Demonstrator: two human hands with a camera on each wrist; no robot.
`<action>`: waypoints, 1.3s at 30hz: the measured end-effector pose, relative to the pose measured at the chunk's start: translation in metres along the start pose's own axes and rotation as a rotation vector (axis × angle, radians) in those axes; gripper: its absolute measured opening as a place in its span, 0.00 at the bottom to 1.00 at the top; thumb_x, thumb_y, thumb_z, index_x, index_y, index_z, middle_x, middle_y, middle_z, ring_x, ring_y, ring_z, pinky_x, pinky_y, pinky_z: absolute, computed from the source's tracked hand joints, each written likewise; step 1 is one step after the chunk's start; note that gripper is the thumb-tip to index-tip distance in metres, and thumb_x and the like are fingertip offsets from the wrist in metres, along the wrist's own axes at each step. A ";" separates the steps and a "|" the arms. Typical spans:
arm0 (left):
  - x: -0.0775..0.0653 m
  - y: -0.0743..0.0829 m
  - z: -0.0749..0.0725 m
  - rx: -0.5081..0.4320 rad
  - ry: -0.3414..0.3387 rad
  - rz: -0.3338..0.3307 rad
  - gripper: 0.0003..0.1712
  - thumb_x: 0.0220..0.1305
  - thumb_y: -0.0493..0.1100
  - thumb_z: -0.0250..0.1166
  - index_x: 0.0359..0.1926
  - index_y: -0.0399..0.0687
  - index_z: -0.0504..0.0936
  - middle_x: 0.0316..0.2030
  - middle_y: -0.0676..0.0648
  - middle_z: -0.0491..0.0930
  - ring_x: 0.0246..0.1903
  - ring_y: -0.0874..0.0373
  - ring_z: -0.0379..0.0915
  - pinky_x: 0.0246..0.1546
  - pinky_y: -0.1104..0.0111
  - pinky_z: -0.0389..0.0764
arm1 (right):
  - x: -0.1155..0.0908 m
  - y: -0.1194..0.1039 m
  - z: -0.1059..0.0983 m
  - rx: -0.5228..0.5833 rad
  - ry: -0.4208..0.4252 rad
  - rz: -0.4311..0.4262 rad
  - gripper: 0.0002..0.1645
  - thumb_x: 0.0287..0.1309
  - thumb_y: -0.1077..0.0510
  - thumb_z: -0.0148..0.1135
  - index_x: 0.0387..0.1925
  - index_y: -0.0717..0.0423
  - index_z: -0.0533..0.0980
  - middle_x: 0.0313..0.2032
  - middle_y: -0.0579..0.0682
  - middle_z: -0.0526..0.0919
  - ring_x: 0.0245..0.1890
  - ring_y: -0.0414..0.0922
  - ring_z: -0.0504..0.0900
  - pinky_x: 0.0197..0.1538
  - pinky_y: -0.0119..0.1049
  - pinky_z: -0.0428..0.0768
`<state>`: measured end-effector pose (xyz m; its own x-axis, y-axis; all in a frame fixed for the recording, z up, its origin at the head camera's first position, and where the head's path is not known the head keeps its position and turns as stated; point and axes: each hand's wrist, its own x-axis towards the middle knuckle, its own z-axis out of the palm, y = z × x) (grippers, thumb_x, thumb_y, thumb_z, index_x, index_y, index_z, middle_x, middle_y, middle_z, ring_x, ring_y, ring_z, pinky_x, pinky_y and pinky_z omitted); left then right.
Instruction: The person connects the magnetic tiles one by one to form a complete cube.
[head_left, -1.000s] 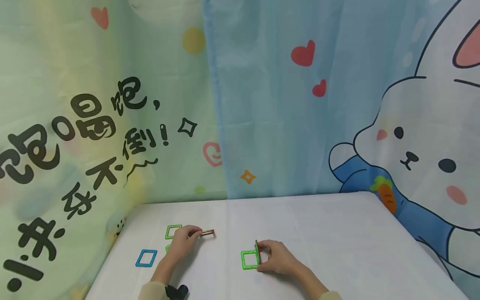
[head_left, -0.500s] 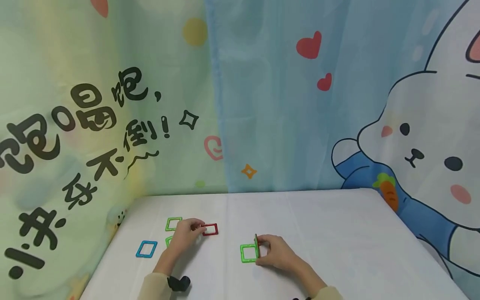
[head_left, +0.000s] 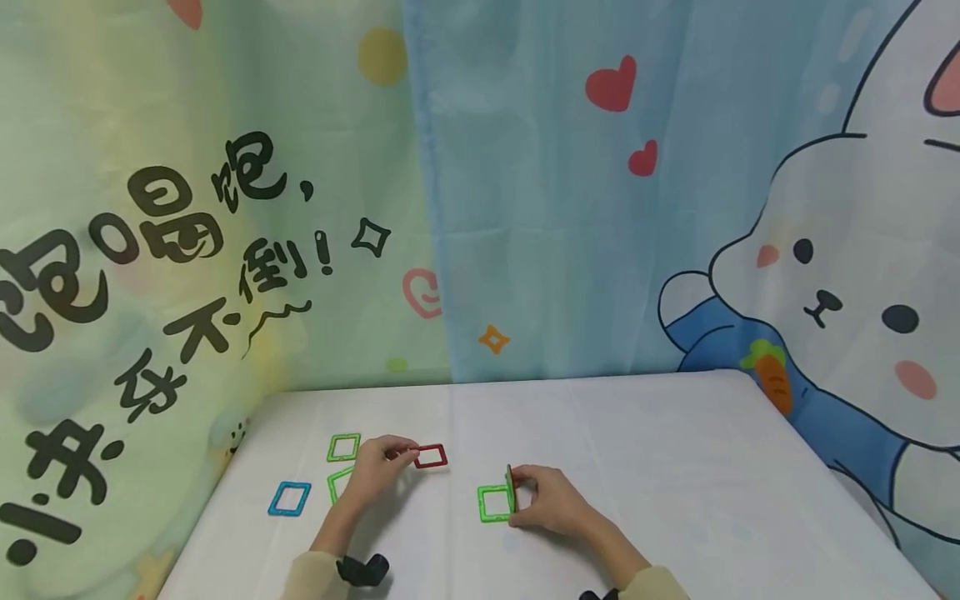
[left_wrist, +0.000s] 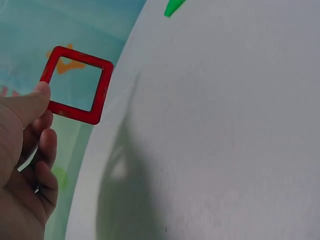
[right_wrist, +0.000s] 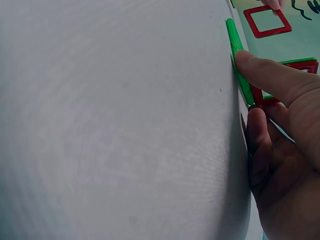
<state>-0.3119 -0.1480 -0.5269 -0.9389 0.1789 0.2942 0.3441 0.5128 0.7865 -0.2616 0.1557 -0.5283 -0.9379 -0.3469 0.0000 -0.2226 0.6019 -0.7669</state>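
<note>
A red square frame (left_wrist: 103, 91) is held above the desk (head_left: 675, 500), one edge pinched between the thumb and fingers of the left hand (head_left: 378, 468); the other fingers are seen loosely curled below it in the left wrist view. To the right of it, nearer to the person, an upright green-and-red frame (head_left: 511, 487) is grasped by the right hand (head_left: 551, 500). Both colours are shown along its edge, though whether one piece or two are held together cannot be told. It is stood along the right edge of a flat green frame (head_left: 495, 518), which is laid on the desk; in the right wrist view a green edge is touched by a digit. The two grips are kept well apart.

To the left of the left hand, a far green frame (head_left: 342, 458) is laid flat, and nearer to the person a second green frame (head_left: 332, 487) is partly hidden by that hand and forearm. Farther left, a blue frame (head_left: 285, 512) is laid flat.

Beige sleeves (head_left: 317, 577) are worn on both arms, and a black object (head_left: 363, 572) is seen at the left wrist. Behind the desk a curtain (head_left: 525, 250) is hung, printed with hearts, dark lettering and a large white rabbit (head_left: 847, 358).
</note>
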 end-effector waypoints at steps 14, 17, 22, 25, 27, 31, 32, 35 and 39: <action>-0.002 0.024 0.029 -0.069 -0.016 0.045 0.05 0.60 0.40 0.70 0.36 0.44 0.87 0.26 0.56 0.81 0.28 0.62 0.74 0.29 0.70 0.74 | 0.004 0.000 -0.001 -0.048 0.025 0.004 0.36 0.36 0.58 0.82 0.51 0.60 0.77 0.41 0.45 0.82 0.25 0.41 0.70 0.30 0.35 0.69; -0.004 0.028 0.035 -0.082 -0.029 0.055 0.05 0.60 0.40 0.70 0.36 0.44 0.87 0.26 0.56 0.81 0.28 0.62 0.74 0.29 0.71 0.74 | 0.003 -0.001 -0.002 -0.034 0.022 0.005 0.37 0.36 0.58 0.82 0.52 0.61 0.77 0.41 0.45 0.82 0.25 0.41 0.70 0.30 0.35 0.69; -0.010 0.032 0.044 -0.099 -0.065 0.059 0.04 0.60 0.40 0.70 0.35 0.44 0.88 0.25 0.57 0.82 0.27 0.63 0.74 0.27 0.71 0.74 | -0.001 0.000 -0.001 -0.003 -0.005 0.008 0.37 0.38 0.58 0.81 0.53 0.62 0.77 0.41 0.45 0.82 0.24 0.41 0.71 0.28 0.34 0.70; -0.012 0.034 0.050 -0.117 -0.078 0.065 0.04 0.60 0.40 0.70 0.35 0.44 0.88 0.25 0.56 0.82 0.27 0.63 0.74 0.27 0.71 0.74 | -0.002 0.000 0.000 0.000 -0.002 -0.002 0.37 0.38 0.58 0.81 0.53 0.62 0.77 0.40 0.45 0.82 0.23 0.40 0.71 0.27 0.33 0.70; -0.011 0.036 0.053 -0.126 -0.087 0.068 0.04 0.60 0.40 0.70 0.35 0.44 0.88 0.26 0.56 0.82 0.27 0.63 0.73 0.26 0.71 0.74 | -0.002 0.000 -0.001 0.000 0.003 -0.002 0.36 0.39 0.58 0.81 0.53 0.62 0.76 0.40 0.45 0.81 0.23 0.41 0.71 0.27 0.33 0.70; -0.010 0.040 0.058 -0.132 -0.099 0.063 0.04 0.60 0.40 0.70 0.35 0.45 0.88 0.26 0.56 0.82 0.27 0.63 0.73 0.26 0.71 0.73 | -0.001 0.000 -0.001 0.008 0.007 0.007 0.36 0.39 0.58 0.81 0.53 0.61 0.76 0.41 0.45 0.81 0.24 0.41 0.72 0.27 0.33 0.71; -0.009 0.040 0.059 -0.130 -0.101 0.063 0.04 0.60 0.40 0.70 0.35 0.45 0.87 0.25 0.56 0.82 0.27 0.63 0.73 0.26 0.71 0.73 | -0.001 0.001 -0.001 0.007 0.006 0.010 0.37 0.39 0.58 0.81 0.54 0.61 0.76 0.41 0.45 0.81 0.24 0.41 0.72 0.27 0.33 0.71; -0.010 0.041 0.061 -0.118 -0.101 0.067 0.04 0.60 0.40 0.70 0.34 0.44 0.87 0.24 0.57 0.81 0.26 0.64 0.73 0.25 0.71 0.73 | -0.002 0.001 -0.001 0.004 0.001 0.004 0.38 0.39 0.57 0.81 0.54 0.62 0.76 0.41 0.45 0.81 0.24 0.41 0.71 0.27 0.33 0.70; -0.011 0.041 0.066 -0.112 -0.107 0.073 0.04 0.60 0.41 0.70 0.34 0.44 0.88 0.23 0.57 0.81 0.25 0.65 0.72 0.24 0.72 0.73 | -0.004 0.001 -0.001 -0.006 0.004 -0.009 0.39 0.38 0.56 0.81 0.55 0.62 0.76 0.41 0.45 0.81 0.24 0.40 0.70 0.27 0.32 0.69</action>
<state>-0.2878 -0.0742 -0.5340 -0.9049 0.3040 0.2979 0.4049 0.3993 0.8226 -0.2579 0.1581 -0.5286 -0.9370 -0.3493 0.0092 -0.2323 0.6030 -0.7632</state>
